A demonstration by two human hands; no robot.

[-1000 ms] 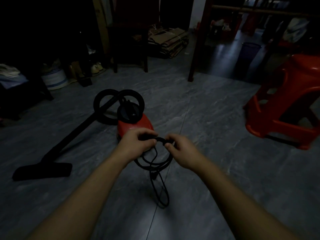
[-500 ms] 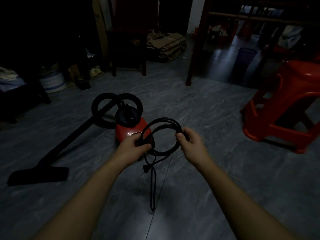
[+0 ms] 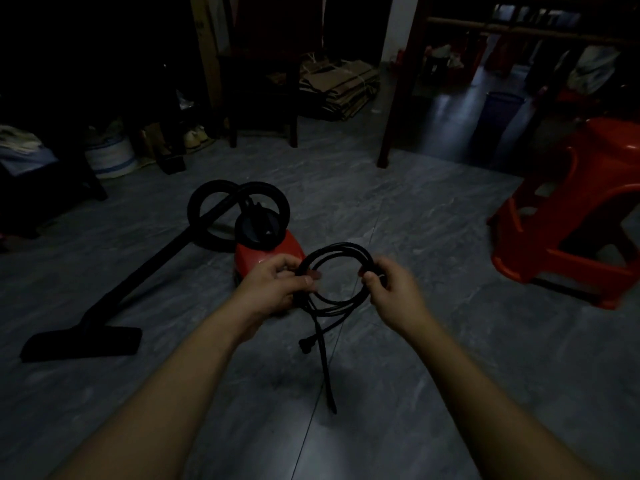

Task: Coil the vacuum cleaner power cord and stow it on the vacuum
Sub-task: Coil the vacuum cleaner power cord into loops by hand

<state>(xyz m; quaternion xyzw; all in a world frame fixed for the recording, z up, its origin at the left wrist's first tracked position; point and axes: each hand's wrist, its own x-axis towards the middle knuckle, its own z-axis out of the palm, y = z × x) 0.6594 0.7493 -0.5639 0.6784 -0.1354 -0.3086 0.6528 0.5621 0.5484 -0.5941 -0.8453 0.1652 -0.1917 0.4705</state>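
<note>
Power cord (image 3: 337,271) hangs as a black coil of several loops between the two hands, held up in front of the person above the grey tiled floor (image 3: 433,341), just this side of the red vacuum cleaner (image 3: 266,256). Left hand (image 3: 277,289) has its fingers (image 3: 306,280) closed around the coil's left side, where the strands bunch together, probably to keep the loops from springing apart. Right hand (image 3: 391,289) pinches the opposite side shut between thumb and fingers, spreading the coil into an open ring so it stays even. Below the left hand the plug (image 3: 306,345) dangles free, and a longer tail of cord (image 3: 327,375) drops toward the floor, so some length seems left to gather. Hose (image 3: 239,202) curls behind the vacuum. No brand, label or writing is legible in this dim light.
</note>
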